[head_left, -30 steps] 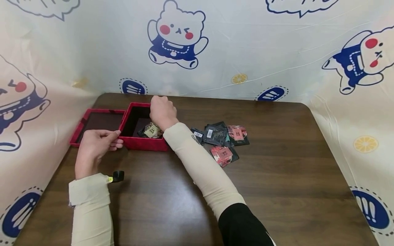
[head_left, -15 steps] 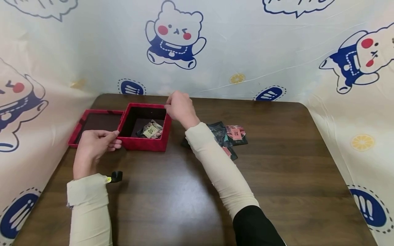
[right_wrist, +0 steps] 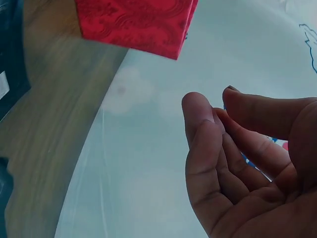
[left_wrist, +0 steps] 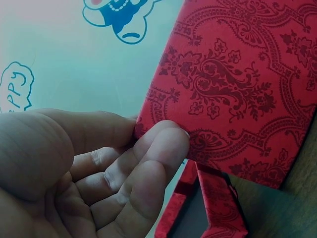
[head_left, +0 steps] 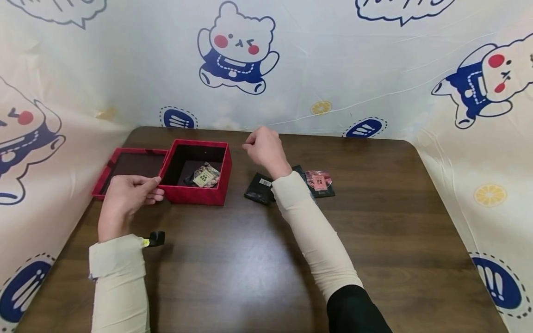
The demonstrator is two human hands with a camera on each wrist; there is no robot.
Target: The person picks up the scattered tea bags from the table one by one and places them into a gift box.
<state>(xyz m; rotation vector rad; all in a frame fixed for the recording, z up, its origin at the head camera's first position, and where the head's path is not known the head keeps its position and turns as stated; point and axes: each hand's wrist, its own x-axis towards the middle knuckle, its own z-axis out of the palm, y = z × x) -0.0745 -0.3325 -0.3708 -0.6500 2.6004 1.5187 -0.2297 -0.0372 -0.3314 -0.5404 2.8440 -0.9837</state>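
Note:
A red box with a dark inside stands upright on the table. My left hand pinches its front left corner between thumb and fingers. In the left wrist view, the fingertips lie on the box's red patterned wall. Inside the box lie a small packet with a pale label and something dark partly under it. My right hand is in the air to the right of the box, over the back of the table. Its fingers are loosely curled, and the right wrist view shows nothing between thumb and fingertips.
The red lid lies to the box's left, inner side up. Dark packets lie right of the box, partly hidden by the right forearm. Among them is one with a pink label. A patterned cloth surrounds the wooden table.
My right hand has moved right, from over the box's right side, past its edge and away from it. The packet inside has come into full view. My left hand has stayed put.

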